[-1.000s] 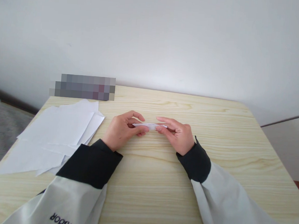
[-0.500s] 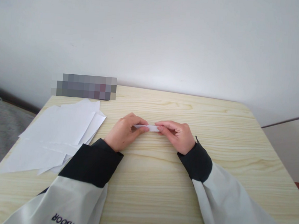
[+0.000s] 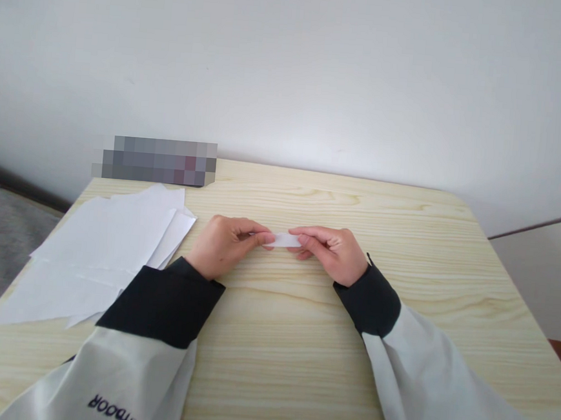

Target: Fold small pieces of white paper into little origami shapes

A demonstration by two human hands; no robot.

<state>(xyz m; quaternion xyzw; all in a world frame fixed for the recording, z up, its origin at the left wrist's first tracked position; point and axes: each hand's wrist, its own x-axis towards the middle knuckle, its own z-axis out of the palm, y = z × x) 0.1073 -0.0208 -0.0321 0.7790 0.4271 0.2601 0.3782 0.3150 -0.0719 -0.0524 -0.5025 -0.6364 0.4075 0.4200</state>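
Note:
A narrow white strip of folded paper (image 3: 286, 240) stretches between my two hands, close over the middle of the table. My left hand (image 3: 227, 241) pinches its left end between thumb and fingers. At the other end, my right hand (image 3: 330, 249) grips the strip the same way, thumb on the near side. Only the short middle part of the strip shows; both ends are covered by my fingers.
Several loose white sheets of paper (image 3: 98, 234) overlap at the left of the wooden table (image 3: 278, 365). A blurred-out dark object (image 3: 155, 161) stands at the back left corner, by the white wall (image 3: 320, 77).
My left hand has shifted slightly left and its fingers have moved toward the strip's end. The strip's broad face now shows a little more. My right hand has hardly moved.

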